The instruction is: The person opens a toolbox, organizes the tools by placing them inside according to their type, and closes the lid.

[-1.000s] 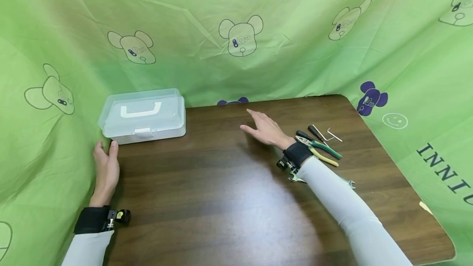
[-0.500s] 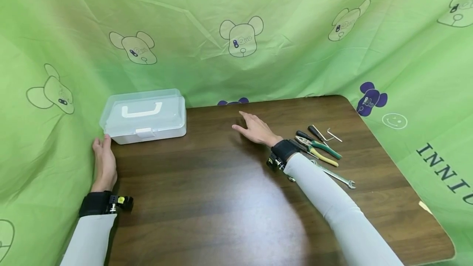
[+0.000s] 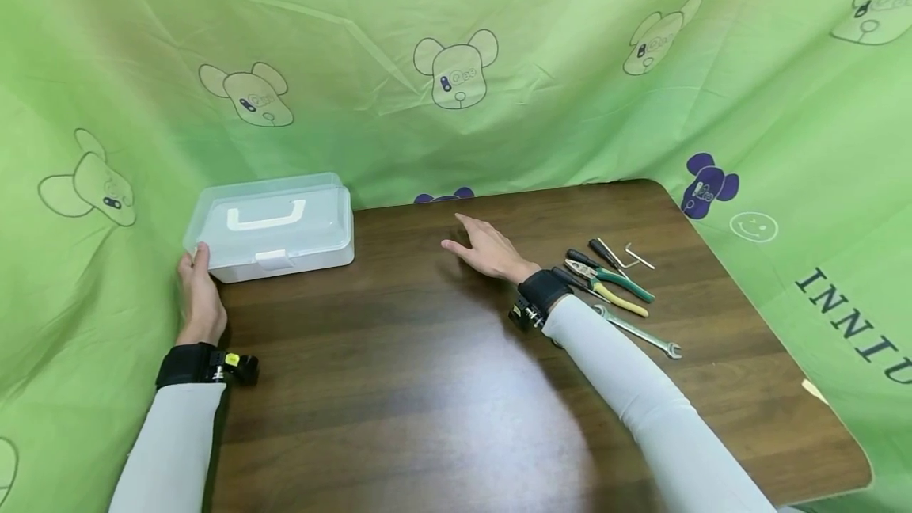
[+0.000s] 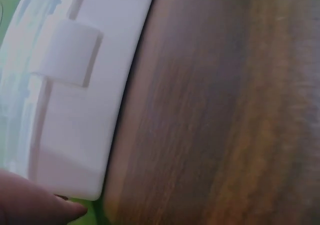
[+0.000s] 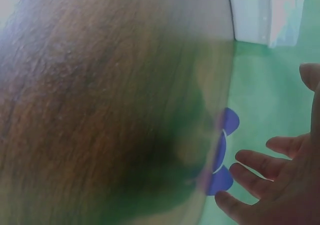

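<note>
Translucent plastic box [image 3: 267, 240] stands at the table's [image 3: 385, 355] far left; the left hand [image 3: 203, 299], fingers relaxed, apparently touches its near left corner — no grip evident. Right hand [image 3: 492, 252] hovers spread and empty, well apart from it. Step judged: positioning the box — the next move would call for even pressure there.

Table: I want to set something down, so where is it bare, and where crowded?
Bare: the table's wide middle, between the sleeves, and the back strip between the box and the right hand. Crowded: the right, with pliers, wrench and other tools; the back left, with the box and the left hand.
</note>
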### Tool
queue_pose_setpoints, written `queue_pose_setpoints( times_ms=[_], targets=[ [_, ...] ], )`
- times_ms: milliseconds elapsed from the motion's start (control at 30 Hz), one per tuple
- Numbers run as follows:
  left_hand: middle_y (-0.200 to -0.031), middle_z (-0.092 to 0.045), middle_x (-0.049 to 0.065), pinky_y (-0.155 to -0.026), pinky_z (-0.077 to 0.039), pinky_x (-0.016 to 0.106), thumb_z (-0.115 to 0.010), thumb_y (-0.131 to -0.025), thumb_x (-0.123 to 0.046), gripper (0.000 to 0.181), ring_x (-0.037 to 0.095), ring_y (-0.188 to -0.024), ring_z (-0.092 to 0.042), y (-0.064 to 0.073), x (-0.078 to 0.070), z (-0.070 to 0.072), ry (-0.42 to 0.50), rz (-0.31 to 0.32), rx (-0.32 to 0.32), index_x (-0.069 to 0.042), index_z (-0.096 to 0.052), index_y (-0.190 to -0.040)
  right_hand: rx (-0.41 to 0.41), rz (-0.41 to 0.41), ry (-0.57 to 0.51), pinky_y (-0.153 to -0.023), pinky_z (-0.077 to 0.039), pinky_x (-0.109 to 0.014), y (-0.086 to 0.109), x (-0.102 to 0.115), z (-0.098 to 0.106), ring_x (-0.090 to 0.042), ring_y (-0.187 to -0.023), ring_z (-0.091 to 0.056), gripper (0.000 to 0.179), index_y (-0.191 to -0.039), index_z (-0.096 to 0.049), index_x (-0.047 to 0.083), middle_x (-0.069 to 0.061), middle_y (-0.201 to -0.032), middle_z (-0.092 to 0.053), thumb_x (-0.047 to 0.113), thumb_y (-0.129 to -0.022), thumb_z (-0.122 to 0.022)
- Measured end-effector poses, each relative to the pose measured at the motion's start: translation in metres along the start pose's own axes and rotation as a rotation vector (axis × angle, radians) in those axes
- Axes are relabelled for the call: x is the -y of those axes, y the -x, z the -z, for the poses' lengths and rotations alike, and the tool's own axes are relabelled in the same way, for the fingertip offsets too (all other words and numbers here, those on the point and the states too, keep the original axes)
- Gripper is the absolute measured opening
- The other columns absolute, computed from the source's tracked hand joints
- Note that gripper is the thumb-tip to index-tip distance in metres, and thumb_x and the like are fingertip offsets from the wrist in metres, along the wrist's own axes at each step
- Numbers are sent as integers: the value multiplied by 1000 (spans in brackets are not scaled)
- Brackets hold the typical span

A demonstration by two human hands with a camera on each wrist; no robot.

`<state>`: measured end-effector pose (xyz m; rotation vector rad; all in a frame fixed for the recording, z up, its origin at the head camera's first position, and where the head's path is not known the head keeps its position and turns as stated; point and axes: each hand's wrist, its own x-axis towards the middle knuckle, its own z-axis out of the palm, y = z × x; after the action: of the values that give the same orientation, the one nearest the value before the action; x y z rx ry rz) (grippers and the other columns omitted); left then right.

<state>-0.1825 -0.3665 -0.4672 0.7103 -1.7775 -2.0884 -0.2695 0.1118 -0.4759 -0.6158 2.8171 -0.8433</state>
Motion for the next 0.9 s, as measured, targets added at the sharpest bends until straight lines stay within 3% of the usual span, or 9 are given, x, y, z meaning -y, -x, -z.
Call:
queue_pose_setpoints(
  times_ms=[133, 267, 400, 500, 633, 900],
  targets=[
    [-171, -21, -7, -124, -7, 15, -40, -113, -47, 63, -1, -155, -12, -10, 2, 3, 91, 25, 26, -25, -17, -167, 14, 5, -12, -126, -27, -58, -2, 5, 0, -38, -158, -28, 89, -169, -25, 10, -14, -171, -33, 69, -105, -45],
    [-176, -4, -12, -125, -1, 19, -36, -113, -51, 71, -2, -157, 0, -13, 3, 6, 51, 40, 48, -28, -3, -171, 26, 2, -24, -126, -26, -59, -4, 11, -1, -38, -159, -26, 90, -170, -22, 14, -12, -172, -31, 72, -104, -43],
    [-177, 0, -11, -127, 3, 26, -38, -111, -55, 75, 0, -157, 2, -13, 0, 5, 37, 70, 61, -31, -1, -170, 20, 8, -56, -127, -23, -60, -8, 17, -2, -40, -158, -25, 88, -170, -23, 14, -14, -172, -30, 69, -105, -44],
    [-176, -2, -9, -127, -1, 24, -42, -108, -59, 80, 1, -157, -2, -14, -4, 2, -8, 82, 44, -30, -1, -170, 29, 12, -70, -128, -20, -59, -11, 20, -5, -42, -159, -24, 88, -170, -23, 12, -14, -172, -30, 68, -105, -45],
    [-173, -14, -8, -123, -10, 16, -46, -108, -57, 78, 2, -153, -14, -16, -5, -4, -58, 83, 20, -26, -7, -168, 46, 18, -77, -128, -20, -59, -12, 24, -8, -42, -159, -24, 88, -170, -23, 10, -15, -173, -29, 67, -106, -45],
    [-167, -24, -7, -123, -15, 17, -48, -110, -52, 74, 7, -152, -21, -14, -3, -16, -73, 72, 51, -22, -12, -167, 44, 16, -67, -127, -20, -59, -11, 26, -9, -42, -159, -24, 89, -170, -22, 11, -14, -173, -28, 68, -105, -44]
  ],
)
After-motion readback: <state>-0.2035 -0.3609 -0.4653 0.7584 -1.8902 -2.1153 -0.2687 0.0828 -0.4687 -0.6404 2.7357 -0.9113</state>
